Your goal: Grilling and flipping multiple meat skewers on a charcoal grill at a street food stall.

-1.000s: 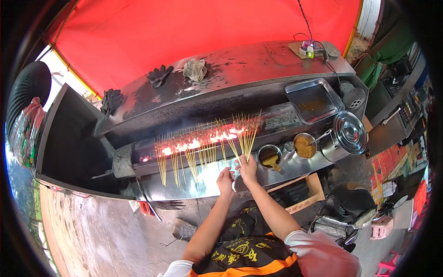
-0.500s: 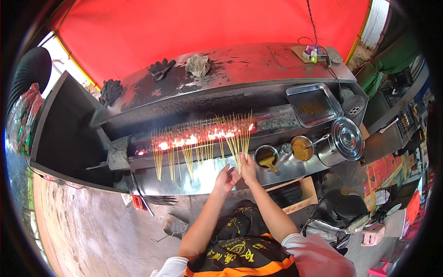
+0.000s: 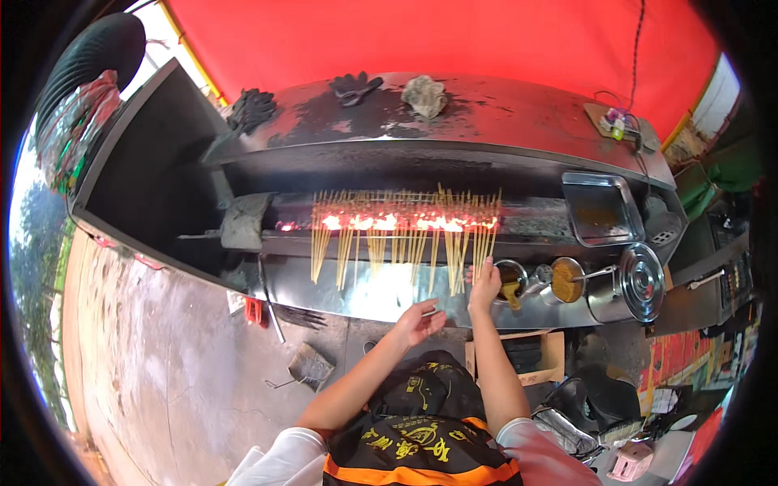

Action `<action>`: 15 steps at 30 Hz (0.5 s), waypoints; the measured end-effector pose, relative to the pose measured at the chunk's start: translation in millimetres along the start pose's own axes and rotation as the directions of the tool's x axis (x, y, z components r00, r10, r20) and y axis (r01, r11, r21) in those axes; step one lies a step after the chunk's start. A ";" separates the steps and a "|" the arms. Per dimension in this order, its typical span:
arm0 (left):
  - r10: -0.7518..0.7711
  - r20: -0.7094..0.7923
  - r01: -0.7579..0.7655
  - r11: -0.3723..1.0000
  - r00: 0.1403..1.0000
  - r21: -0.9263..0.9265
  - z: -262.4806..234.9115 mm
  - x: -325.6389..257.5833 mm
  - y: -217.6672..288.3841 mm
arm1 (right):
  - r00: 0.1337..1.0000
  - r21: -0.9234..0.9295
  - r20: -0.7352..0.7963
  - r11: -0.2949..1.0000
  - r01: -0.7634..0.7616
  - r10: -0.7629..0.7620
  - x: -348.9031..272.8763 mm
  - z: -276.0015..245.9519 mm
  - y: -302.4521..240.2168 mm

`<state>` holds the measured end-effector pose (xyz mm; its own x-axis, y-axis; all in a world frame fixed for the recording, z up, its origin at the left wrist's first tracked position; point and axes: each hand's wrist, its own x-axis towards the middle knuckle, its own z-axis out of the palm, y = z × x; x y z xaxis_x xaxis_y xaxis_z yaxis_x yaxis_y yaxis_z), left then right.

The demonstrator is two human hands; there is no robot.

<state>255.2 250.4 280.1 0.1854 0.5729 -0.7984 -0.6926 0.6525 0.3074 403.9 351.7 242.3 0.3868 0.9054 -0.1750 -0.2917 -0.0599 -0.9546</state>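
Since the earlier frames the left hand (image 3: 417, 321) has dropped away from the skewer ends and now hangs below the front edge of the grill, fingers loosely curled, palm partly up, holding nothing I can make out. Right hand (image 3: 485, 283) has stayed up at the front edge, at the right end of the skewer row.

Largest to smallest:
- Red canopy (image 3: 454, 40) across the top of the view.
- Long steel charcoal grill (image 3: 365, 292), its hood (image 3: 486, 121) carrying dark gloves (image 3: 251, 109) at the left end and a crumpled rag (image 3: 424, 95) near the middle.
- Steel tray (image 3: 596, 209) and lidded pot (image 3: 640, 282) at the right end.
- Row of bamboo skewers (image 3: 397, 235) over glowing coals (image 3: 405, 221), sticks overhanging the front edge.
- Two small sauce pots (image 3: 566, 280), just right of the right hand.

Right hand: fingers closed around the ends of the rightmost sticks, as far as I can judge.

Risks: the forearm is close above the coals, so a burn is possible; pulling one stick could drag its neighbours off the front edge; the nearer sauce pot could be knocked.

Hard to make out: meat on the skewers is lost in glare; the exact grip is too small to confirm.
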 end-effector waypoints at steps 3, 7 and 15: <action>0.003 0.002 -0.004 0.993 1.000 0.122 -49.3 -44.3 10.5 | 0.998 0.015 -0.032 0.998 -0.058 0.058 -9.7 10.0 -15.4; 0.654 -0.131 -0.481 0.664 0.745 0.573 -120.0 -87.2 43.2 | 0.954 -0.246 -0.222 0.958 0.147 -0.203 -13.2 -10.0 -9.3; 0.978 0.195 -0.214 -0.175 0.073 0.961 -100.5 -83.6 144.9 | 0.794 -0.504 0.508 0.633 0.588 -0.333 -158.9 151.0 -69.6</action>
<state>69.2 247.2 339.4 -0.5284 0.7766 0.3431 0.7514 0.2395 0.6149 230.7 275.6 373.0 -0.0400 0.9526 0.3015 0.4833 0.2825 -0.8286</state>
